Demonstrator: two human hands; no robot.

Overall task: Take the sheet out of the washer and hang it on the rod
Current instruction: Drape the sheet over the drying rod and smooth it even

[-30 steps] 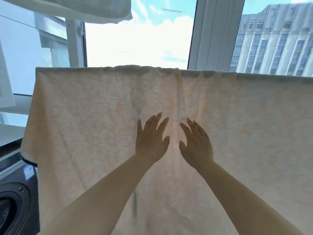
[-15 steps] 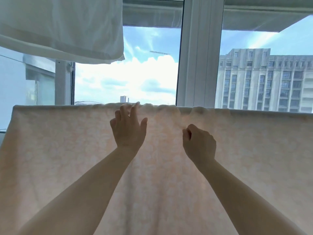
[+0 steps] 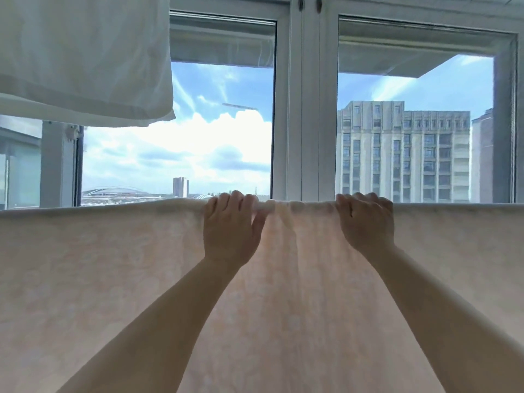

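Bright daylight through the window [image 3: 297, 109] backlights everything; edges bow.

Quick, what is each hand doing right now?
Left hand: closed over the top edge of the sheet.
Right hand: closed over the same edge.

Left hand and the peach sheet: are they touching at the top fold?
Touching. In the head view the left hand curls its fingers over the top fold of the sheet, the thumb pressed on the near face, with no gap showing.

Open air above sheet [image 3: 113, 279] top edge; white cloth [image 3: 79, 58] overhead left (low-hanging); window frame [image 3: 304, 109] close behind.
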